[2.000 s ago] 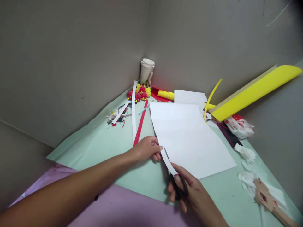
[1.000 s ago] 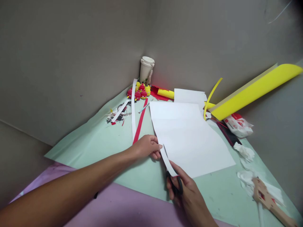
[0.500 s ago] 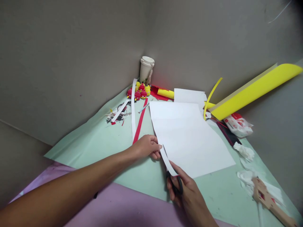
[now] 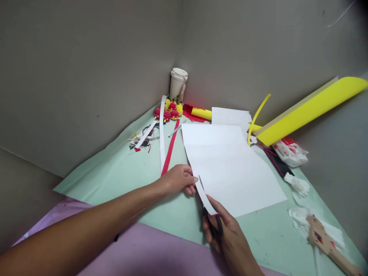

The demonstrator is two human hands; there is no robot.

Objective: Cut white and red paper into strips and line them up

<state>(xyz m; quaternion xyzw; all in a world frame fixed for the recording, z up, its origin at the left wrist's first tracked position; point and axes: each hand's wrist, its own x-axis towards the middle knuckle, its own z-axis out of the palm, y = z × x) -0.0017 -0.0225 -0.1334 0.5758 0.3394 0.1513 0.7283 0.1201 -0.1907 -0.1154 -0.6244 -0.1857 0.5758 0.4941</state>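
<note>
A large sheet of white paper [image 4: 230, 165] lies on the pale green table cover. My left hand [image 4: 182, 179] pinches its left edge between thumb and fingers. In my right hand [image 4: 225, 230] is a pair of scissors with black handles [image 4: 217, 227], the fingers wrapped through the loops. The blades sit in a cut along the left edge, and their tip shows just right of my left thumb. A narrow strip [image 4: 207, 203], partly cut from the sheet, curls over the scissors towards me.
Left of the sheet lie a long white strip [image 4: 161, 138], a red strip [image 4: 171, 147] and scraps [image 4: 143, 138]. Red and yellow lantern-like ornaments [image 4: 171, 110] stand before a white cup [image 4: 178, 84]. To the right are rolled yellow paper [image 4: 310, 111], a tissue pack [image 4: 289, 151] and a beige glue gun [image 4: 324, 239].
Both hands and the scissors have barely moved, shifting very slightly to the right in view. The grip on paper and scissors is the same.
</note>
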